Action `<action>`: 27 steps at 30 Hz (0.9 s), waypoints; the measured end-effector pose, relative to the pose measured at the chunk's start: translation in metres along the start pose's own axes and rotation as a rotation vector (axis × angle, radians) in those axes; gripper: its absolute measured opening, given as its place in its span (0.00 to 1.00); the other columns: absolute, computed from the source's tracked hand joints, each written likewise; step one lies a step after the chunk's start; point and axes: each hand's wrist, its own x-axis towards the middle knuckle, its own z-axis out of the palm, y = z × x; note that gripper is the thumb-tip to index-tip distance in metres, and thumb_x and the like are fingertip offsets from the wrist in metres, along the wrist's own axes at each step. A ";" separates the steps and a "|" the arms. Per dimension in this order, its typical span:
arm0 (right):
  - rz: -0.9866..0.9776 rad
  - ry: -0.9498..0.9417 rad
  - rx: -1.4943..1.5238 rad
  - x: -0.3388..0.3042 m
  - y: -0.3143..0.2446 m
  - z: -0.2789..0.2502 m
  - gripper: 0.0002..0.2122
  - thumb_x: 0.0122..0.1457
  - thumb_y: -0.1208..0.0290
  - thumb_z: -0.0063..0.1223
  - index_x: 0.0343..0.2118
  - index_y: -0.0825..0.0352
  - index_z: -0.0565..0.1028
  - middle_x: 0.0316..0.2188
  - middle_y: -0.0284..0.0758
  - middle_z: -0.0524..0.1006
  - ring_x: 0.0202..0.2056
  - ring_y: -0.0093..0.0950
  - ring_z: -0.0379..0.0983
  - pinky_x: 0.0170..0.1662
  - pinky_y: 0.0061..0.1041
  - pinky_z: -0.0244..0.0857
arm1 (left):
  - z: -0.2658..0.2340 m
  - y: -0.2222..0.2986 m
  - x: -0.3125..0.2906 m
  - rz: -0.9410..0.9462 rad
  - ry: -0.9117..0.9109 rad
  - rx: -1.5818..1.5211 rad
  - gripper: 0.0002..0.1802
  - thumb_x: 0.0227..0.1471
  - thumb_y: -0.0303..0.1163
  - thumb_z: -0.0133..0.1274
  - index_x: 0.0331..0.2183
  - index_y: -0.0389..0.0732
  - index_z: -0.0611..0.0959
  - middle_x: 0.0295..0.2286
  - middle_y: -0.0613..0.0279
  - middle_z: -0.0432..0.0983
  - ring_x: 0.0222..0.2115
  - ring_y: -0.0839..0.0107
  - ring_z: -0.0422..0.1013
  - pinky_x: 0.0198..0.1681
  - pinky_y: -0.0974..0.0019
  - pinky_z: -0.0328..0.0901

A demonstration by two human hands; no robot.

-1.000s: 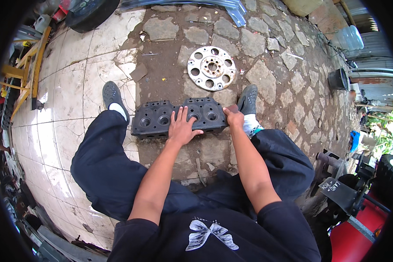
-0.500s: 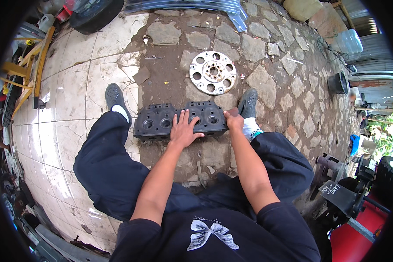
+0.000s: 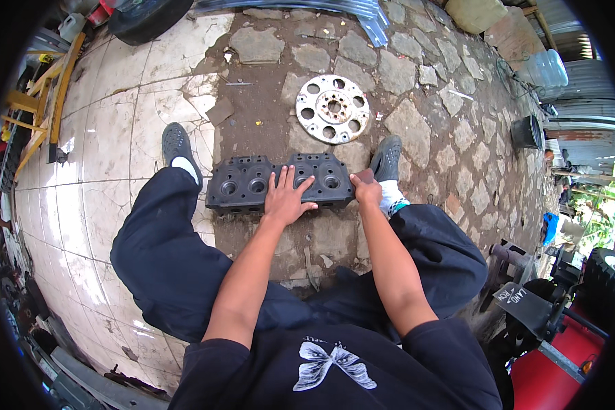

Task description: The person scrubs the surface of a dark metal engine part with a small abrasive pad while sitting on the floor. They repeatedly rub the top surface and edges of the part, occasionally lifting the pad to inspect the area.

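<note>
A black engine cylinder head lies on the ground between my feet, its face with several round ports turned up. My left hand rests flat on it right of the middle, fingers spread. At its right end my right hand is closed on a small reddish-brown piece of sandpaper, its fingertips against the end of the cylinder head. The fingers partly hide the sandpaper. Beyond the cylinder head lies a whitish, rust-marked flywheel plate with several round holes.
My shoes stand on either side. White cracked tiles cover the left, stone paving the right. A tyre and corrugated sheets lie at the far side. A black bucket and a red machine are at right.
The whole view has shifted slightly. Both hands keep about the same places on the cylinder head, and my right hand still grips the sandpaper at its end.
</note>
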 end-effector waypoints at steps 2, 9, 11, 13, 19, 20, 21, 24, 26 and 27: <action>-0.021 -0.010 0.021 -0.015 0.015 -0.007 0.33 0.49 0.45 0.78 0.50 0.68 0.86 0.49 0.46 0.86 0.51 0.43 0.82 0.57 0.40 0.71 | 0.001 -0.005 -0.005 -0.005 0.007 -0.011 0.48 0.56 0.73 0.54 0.73 0.72 0.65 0.75 0.46 0.49 0.77 0.49 0.42 0.77 0.38 0.38; 0.079 0.010 0.066 0.000 -0.002 -0.008 0.35 0.47 0.47 0.80 0.55 0.66 0.84 0.53 0.45 0.85 0.56 0.44 0.81 0.60 0.42 0.70 | -0.007 0.002 0.003 0.005 0.011 0.001 0.47 0.57 0.73 0.54 0.73 0.72 0.65 0.75 0.46 0.49 0.77 0.50 0.43 0.77 0.39 0.38; 0.077 -0.011 0.028 0.003 -0.004 -0.014 0.36 0.47 0.47 0.80 0.57 0.64 0.83 0.55 0.45 0.84 0.58 0.44 0.79 0.63 0.42 0.69 | -0.008 0.008 0.003 0.023 0.011 -0.010 0.48 0.56 0.73 0.54 0.73 0.71 0.65 0.74 0.45 0.51 0.76 0.49 0.43 0.77 0.38 0.38; 0.031 0.013 -0.014 -0.019 -0.005 -0.015 0.34 0.49 0.47 0.78 0.58 0.59 0.83 0.54 0.44 0.84 0.58 0.46 0.79 0.61 0.44 0.70 | -0.004 0.002 0.000 0.003 0.016 -0.014 0.48 0.55 0.73 0.56 0.72 0.70 0.66 0.74 0.45 0.51 0.76 0.49 0.45 0.77 0.38 0.39; 0.065 -0.014 0.043 -0.052 -0.017 -0.032 0.28 0.52 0.50 0.77 0.54 0.58 0.84 0.53 0.43 0.85 0.56 0.47 0.80 0.59 0.46 0.72 | -0.004 -0.003 -0.003 0.000 0.023 0.010 0.48 0.56 0.74 0.53 0.73 0.71 0.65 0.74 0.46 0.50 0.76 0.50 0.44 0.77 0.38 0.40; 0.061 0.001 0.039 -0.046 -0.020 -0.026 0.30 0.52 0.48 0.77 0.54 0.59 0.84 0.53 0.44 0.85 0.56 0.47 0.80 0.60 0.45 0.71 | -0.005 -0.003 -0.004 0.000 0.018 0.005 0.48 0.56 0.74 0.53 0.73 0.71 0.65 0.74 0.46 0.50 0.76 0.50 0.44 0.77 0.38 0.40; 0.060 0.033 0.033 -0.034 -0.016 -0.023 0.31 0.51 0.46 0.77 0.54 0.61 0.85 0.53 0.45 0.85 0.56 0.47 0.80 0.60 0.44 0.70 | -0.005 0.003 -0.002 0.016 0.005 0.003 0.48 0.56 0.74 0.53 0.73 0.71 0.65 0.74 0.46 0.50 0.76 0.50 0.44 0.77 0.38 0.40; -0.032 0.054 0.009 -0.020 -0.002 -0.020 0.34 0.49 0.43 0.77 0.53 0.65 0.85 0.51 0.46 0.85 0.55 0.46 0.81 0.60 0.42 0.70 | -0.007 0.004 0.003 0.018 0.017 -0.006 0.49 0.55 0.73 0.54 0.73 0.70 0.65 0.74 0.46 0.50 0.76 0.50 0.44 0.77 0.38 0.39; -0.063 0.020 -0.004 -0.037 0.003 -0.023 0.34 0.49 0.43 0.77 0.53 0.65 0.85 0.50 0.46 0.86 0.54 0.46 0.81 0.60 0.42 0.70 | 0.002 -0.004 -0.003 0.002 0.052 -0.024 0.49 0.54 0.73 0.57 0.72 0.70 0.67 0.74 0.45 0.52 0.76 0.48 0.45 0.77 0.38 0.40; -0.053 -0.007 0.003 -0.045 0.006 -0.028 0.34 0.50 0.44 0.78 0.53 0.66 0.85 0.49 0.46 0.86 0.52 0.45 0.82 0.59 0.42 0.70 | 0.002 -0.005 -0.004 -0.005 0.041 -0.012 0.49 0.55 0.73 0.56 0.73 0.70 0.66 0.74 0.45 0.51 0.76 0.49 0.45 0.77 0.38 0.39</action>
